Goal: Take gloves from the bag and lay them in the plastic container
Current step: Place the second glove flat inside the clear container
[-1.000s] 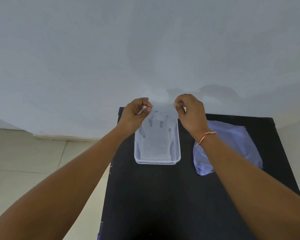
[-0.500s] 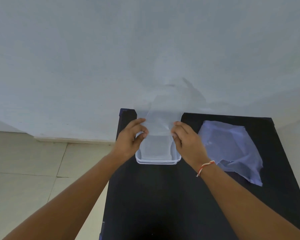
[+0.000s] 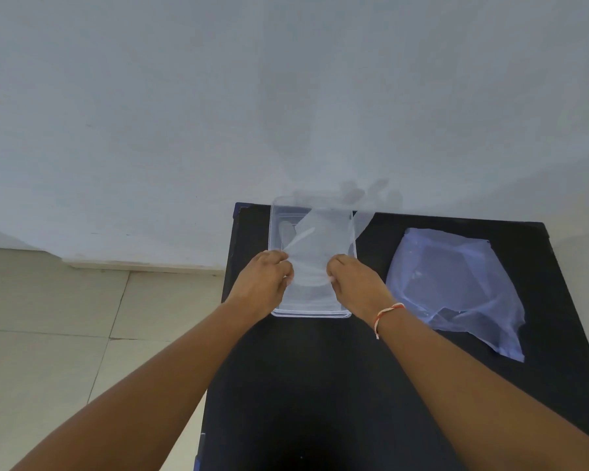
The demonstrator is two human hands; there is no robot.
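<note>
A black table carries a clear plastic container at the far side, and a bag to its right.

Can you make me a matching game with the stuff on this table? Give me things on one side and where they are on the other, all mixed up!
Things:
1. glove
2. plastic container
3. bag
4. wrist thread

Places:
A. lying flat on the table's right side
B. tied on the right arm
C. pinched by both hands
D. under the glove, by the wall

Pairs: 1-C, 2-D, 3-A, 4-B
</note>
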